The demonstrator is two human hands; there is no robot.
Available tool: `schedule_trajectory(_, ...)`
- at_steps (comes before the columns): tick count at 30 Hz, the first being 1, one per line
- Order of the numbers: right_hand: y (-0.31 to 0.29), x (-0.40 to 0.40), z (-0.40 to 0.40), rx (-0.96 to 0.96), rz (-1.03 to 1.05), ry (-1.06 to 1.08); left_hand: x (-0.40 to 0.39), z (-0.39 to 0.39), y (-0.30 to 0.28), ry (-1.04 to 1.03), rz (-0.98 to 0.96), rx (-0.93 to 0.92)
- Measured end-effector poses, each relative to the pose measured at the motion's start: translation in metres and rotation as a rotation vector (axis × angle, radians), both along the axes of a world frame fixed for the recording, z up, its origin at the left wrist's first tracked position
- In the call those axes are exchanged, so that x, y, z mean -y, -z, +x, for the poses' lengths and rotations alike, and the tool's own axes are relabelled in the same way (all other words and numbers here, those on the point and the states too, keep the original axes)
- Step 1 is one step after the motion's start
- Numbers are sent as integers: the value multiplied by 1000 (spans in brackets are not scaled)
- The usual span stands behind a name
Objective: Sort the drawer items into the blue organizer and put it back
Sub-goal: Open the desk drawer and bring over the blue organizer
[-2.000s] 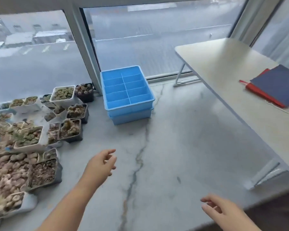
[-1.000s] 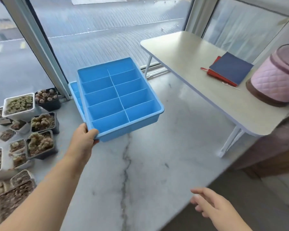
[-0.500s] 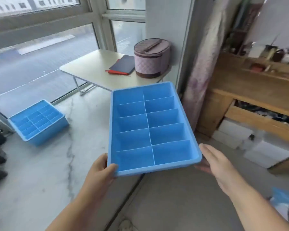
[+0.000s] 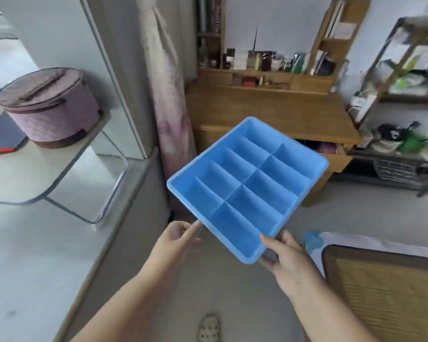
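The blue organizer [image 4: 247, 186], an empty tray split into several compartments, hangs tilted in the air in front of me. My right hand [image 4: 287, 260] grips its nearest corner, thumb over the rim and fingers underneath. My left hand [image 4: 176, 240] is at the near left edge, with its straight index fingertip touching the rim from below. Behind the tray stands a wooden desk [image 4: 269, 112] with an open drawer [image 4: 329, 150]; dark and pink items show inside it.
A pink quilted round case [image 4: 50, 107] sits on a low folding table [image 4: 47, 164] on the marble ledge at left. A floral curtain [image 4: 168, 95] hangs beside the desk. At the right are a metal shelf rack [image 4: 403, 107] and a woven mat [image 4: 391, 292].
I have turned from the window ledge into the room, carrying the organizer along. My right hand has taken hold of its corner, and my left hand's grip has loosened to a fingertip touch.
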State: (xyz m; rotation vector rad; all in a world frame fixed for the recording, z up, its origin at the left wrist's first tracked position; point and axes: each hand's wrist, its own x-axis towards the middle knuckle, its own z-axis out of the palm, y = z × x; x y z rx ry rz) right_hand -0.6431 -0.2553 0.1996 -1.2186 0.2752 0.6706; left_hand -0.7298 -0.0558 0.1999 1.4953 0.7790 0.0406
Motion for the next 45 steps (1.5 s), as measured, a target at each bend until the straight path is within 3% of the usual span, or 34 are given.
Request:
schedule_trajectory(4, 2, -28, 42, 10, 0, 156, 23, 86, 4, 225, -29, 31)
schedule_trajectory(8, -10, -21, 94, 111, -90, 107, 16, 146, 0, 197, -61, 68)
schedule_trajectory(15, -20, 85, 254, 243, -157, 383, -2, 289, 4, 188, -157, 85)
schedule_trajectory(24, -7, 109, 417, 41, -161, 248, -35, 428, 9, 164, -73, 23)
schedule_trajectory(31, 2, 89, 529, 96, -285, 169, -69, 535, 19, 162, -63, 20)
schedule_trajectory(38, 21, 72, 638, 33, -363, 269, -95, 689, 43, 381, 51, -38)
schedule_trajectory(45, 43, 110, 729, -27, -459, 303, -55, 795, 78, 534, 152, -89)
